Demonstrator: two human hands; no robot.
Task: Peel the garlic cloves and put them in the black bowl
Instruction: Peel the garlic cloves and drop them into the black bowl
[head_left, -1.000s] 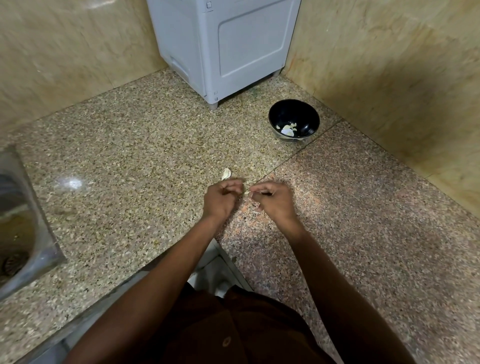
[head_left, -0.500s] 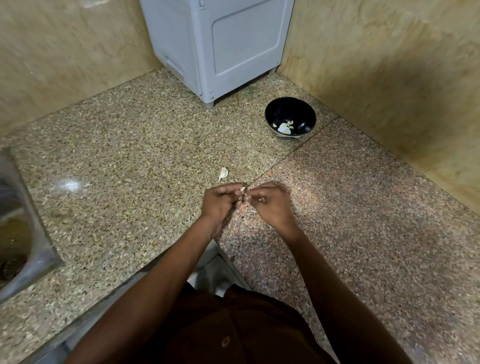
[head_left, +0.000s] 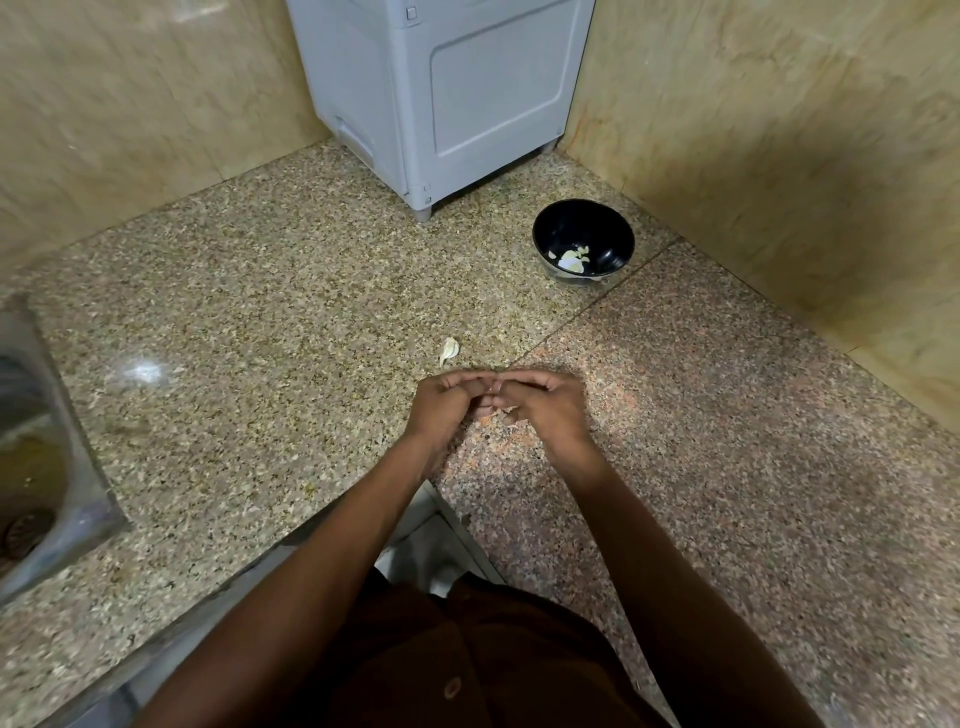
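one head-worn wide-angle view looks steeply down and forward over a granite counter (head_left: 260, 322) corner. it sits close above the person's forearms.

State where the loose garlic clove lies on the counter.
In the head view, the clove lies on the counter just beyond the hands, nearer the left one, with the bowl further off to its right.

person | forearms bare, no sleeves reaching the wrists | shirt (head_left: 467, 660): dark brown, front placket | button (head_left: 451, 688): round, brown, on the placket | no rings or watch visible
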